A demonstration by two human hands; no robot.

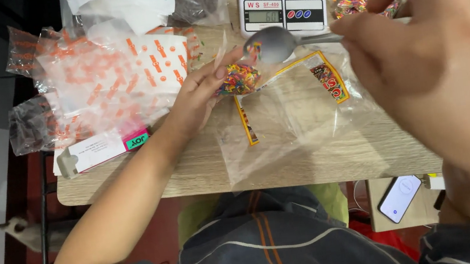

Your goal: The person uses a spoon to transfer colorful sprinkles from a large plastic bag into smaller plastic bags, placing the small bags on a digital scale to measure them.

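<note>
Metal spoon (275,43) between hands (over sprinkles (239,79))

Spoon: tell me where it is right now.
In the head view the spoon is top centre, held by the right hand, its bowl just below the kitchen scale and above the sprinkles.

Clear orange-print bags (114,75) left; white scale screen (264,16) top.

So from my feed I'm seeing both forearms bare, the left hand (197,92) and right hand (435,59) ungloved, no rings or watch showing. I'm looking at dark grey-blue short sleeves with pale piping, some light lettering on the left one, and matching dark trousers carrying an orange stripe beside a pale one down the lap
</note>
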